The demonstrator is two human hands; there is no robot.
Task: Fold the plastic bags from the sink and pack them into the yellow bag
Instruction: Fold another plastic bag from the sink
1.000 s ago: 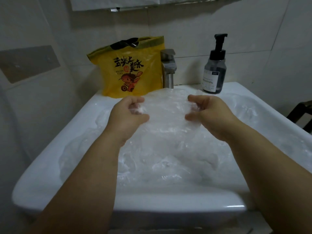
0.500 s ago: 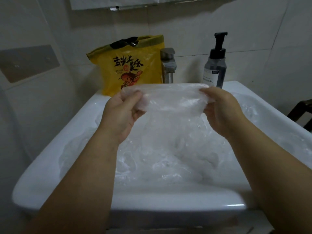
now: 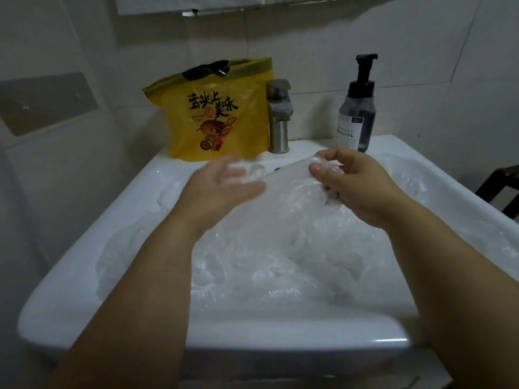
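A clear plastic bag (image 3: 292, 189) hangs slanted over the white sink (image 3: 84, 265). My right hand (image 3: 354, 186) pinches its upper right corner between thumb and fingers. My left hand (image 3: 222, 186) is blurred, its fingers spread and fairly straight against the bag's left side, gripping nothing that I can see. Several more crumpled clear bags (image 3: 266, 265) fill the basin under my forearms. The yellow bag (image 3: 222, 113) with black lettering and a cartoon figure stands upright on the sink's back ledge, its top open, just beyond my left hand.
A steel tap (image 3: 279, 116) stands right of the yellow bag. A dark soap pump bottle (image 3: 356, 108) sits on the back right of the ledge. Tiled wall lies behind. A dark chair frame (image 3: 502, 189) shows at the right edge.
Both hands held the bag's top edge up level. Now my left hand has let go and opened out lower down. The bag has dropped and slants from my right hand.
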